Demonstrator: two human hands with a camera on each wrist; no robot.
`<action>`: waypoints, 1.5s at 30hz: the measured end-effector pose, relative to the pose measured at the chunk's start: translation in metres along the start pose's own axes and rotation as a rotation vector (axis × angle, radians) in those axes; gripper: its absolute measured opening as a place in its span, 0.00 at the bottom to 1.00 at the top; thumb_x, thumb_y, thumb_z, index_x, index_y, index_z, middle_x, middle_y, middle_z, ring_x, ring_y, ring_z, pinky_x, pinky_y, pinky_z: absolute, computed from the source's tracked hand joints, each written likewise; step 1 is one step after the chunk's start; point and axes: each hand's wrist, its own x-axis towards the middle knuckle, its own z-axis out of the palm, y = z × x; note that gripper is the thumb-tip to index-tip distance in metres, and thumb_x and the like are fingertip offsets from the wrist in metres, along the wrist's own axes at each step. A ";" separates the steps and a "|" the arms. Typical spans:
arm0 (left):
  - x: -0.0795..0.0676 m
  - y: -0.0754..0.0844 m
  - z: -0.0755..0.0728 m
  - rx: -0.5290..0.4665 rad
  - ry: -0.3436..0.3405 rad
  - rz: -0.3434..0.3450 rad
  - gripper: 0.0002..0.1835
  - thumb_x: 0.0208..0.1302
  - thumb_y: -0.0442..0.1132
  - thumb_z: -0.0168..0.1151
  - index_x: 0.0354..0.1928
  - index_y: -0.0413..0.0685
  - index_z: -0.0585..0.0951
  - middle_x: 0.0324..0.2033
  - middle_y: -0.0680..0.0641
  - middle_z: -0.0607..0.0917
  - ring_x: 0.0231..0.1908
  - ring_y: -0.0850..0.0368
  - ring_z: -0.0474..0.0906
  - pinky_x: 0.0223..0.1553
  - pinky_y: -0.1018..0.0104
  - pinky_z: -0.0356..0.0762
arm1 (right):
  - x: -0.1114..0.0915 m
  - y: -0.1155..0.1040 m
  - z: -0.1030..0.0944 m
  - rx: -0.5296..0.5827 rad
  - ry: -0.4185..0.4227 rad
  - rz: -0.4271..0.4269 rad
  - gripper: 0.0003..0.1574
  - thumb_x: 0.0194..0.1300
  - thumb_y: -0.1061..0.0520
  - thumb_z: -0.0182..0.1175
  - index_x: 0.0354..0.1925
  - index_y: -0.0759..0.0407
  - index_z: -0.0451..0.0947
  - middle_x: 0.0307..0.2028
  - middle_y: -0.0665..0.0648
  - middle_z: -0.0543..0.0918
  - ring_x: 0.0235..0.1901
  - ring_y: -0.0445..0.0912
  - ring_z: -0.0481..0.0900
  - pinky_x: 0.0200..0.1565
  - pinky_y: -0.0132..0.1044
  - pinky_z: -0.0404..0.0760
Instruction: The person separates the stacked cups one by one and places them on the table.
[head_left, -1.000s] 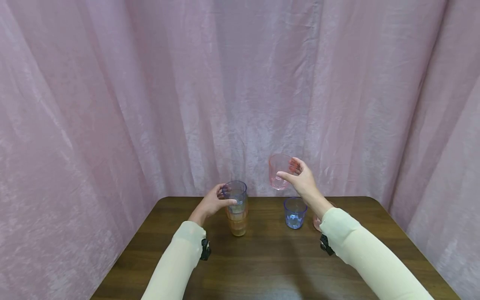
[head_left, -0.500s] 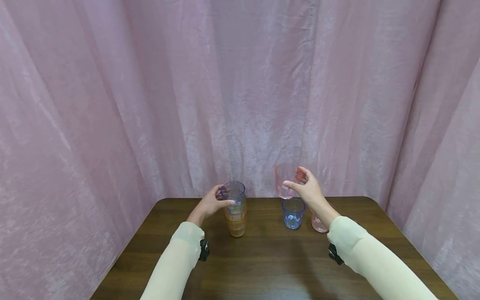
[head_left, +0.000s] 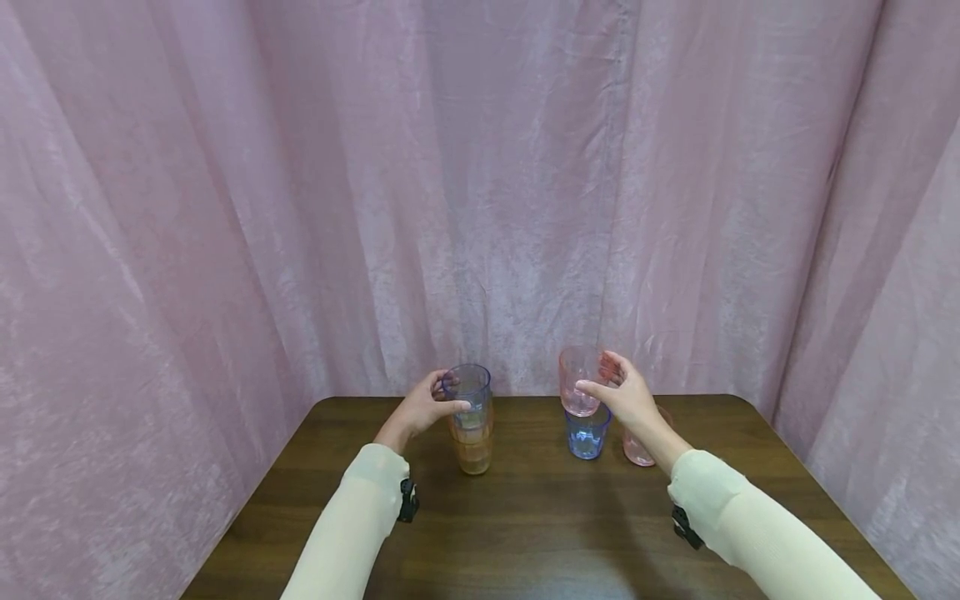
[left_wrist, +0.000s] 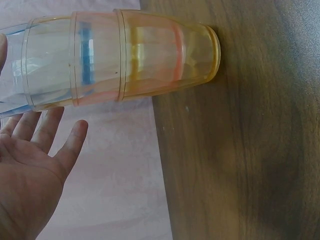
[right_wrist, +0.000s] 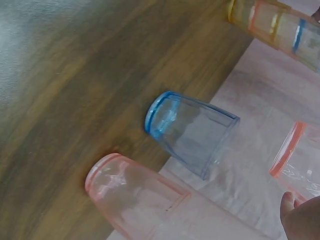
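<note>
My left hand (head_left: 423, 410) holds the blue-rimmed top cup (head_left: 467, 383) of a nested stack, thumb on one side and fingers on the other. Below that cup the stack shows pink and yellow tints, with a yellow cup (left_wrist: 200, 55) at the bottom, standing on the table. My right hand (head_left: 624, 396) grips a clear pink cup (head_left: 577, 375) upright in the air. It is just above a blue cup (head_left: 587, 440) standing on the table; the right wrist view shows a gap between the two. Beside the blue cup stands another pink cup (right_wrist: 125, 185), partly behind my right wrist in the head view.
The brown wooden table (head_left: 525, 525) has rounded far corners. Pink velvet curtains (head_left: 525, 183) hang behind it and along both sides. A small black device (head_left: 408, 500) is strapped at my left wrist, and another (head_left: 686, 527) at my right.
My right hand has lowered the pink cup and shifted it slightly right, bringing it over the blue cup. The left hand stays at the stack.
</note>
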 end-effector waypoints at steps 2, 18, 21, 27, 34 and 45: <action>0.000 0.000 0.000 0.002 0.002 0.000 0.41 0.57 0.43 0.76 0.69 0.41 0.66 0.65 0.42 0.73 0.67 0.44 0.66 0.67 0.48 0.64 | -0.002 0.003 -0.001 0.010 0.000 0.001 0.60 0.63 0.48 0.70 0.77 0.64 0.44 0.74 0.66 0.57 0.72 0.61 0.57 0.70 0.54 0.59; 0.000 0.002 0.000 0.004 -0.001 0.002 0.41 0.57 0.45 0.76 0.69 0.41 0.67 0.65 0.43 0.74 0.67 0.43 0.66 0.67 0.46 0.64 | -0.013 0.023 -0.006 -0.013 0.011 0.020 0.59 0.62 0.49 0.71 0.76 0.67 0.48 0.73 0.67 0.60 0.70 0.62 0.60 0.68 0.54 0.63; 0.000 0.002 0.001 0.010 0.006 -0.003 0.41 0.57 0.45 0.76 0.69 0.42 0.67 0.65 0.43 0.74 0.67 0.43 0.66 0.67 0.47 0.64 | -0.016 0.024 -0.005 -0.024 0.013 0.032 0.58 0.62 0.50 0.70 0.76 0.68 0.47 0.72 0.69 0.60 0.69 0.63 0.61 0.68 0.54 0.63; 0.000 0.000 0.001 0.006 0.011 -0.003 0.41 0.56 0.45 0.76 0.69 0.41 0.67 0.65 0.42 0.74 0.67 0.43 0.66 0.67 0.47 0.64 | -0.023 0.029 -0.004 0.008 0.007 0.075 0.60 0.61 0.50 0.72 0.77 0.65 0.46 0.73 0.69 0.57 0.70 0.63 0.59 0.68 0.55 0.62; 0.000 -0.001 0.001 -0.007 0.008 -0.009 0.41 0.57 0.45 0.75 0.69 0.42 0.67 0.65 0.42 0.74 0.68 0.43 0.65 0.67 0.46 0.64 | -0.028 0.036 -0.003 -0.011 0.004 0.075 0.61 0.60 0.49 0.72 0.76 0.65 0.47 0.72 0.69 0.59 0.70 0.64 0.59 0.68 0.55 0.61; -0.002 0.000 0.001 -0.007 0.010 -0.001 0.40 0.57 0.43 0.76 0.68 0.41 0.68 0.65 0.41 0.74 0.67 0.43 0.66 0.66 0.47 0.65 | -0.035 0.046 -0.004 0.043 0.007 0.047 0.57 0.61 0.55 0.72 0.75 0.69 0.48 0.71 0.68 0.62 0.70 0.61 0.60 0.69 0.53 0.61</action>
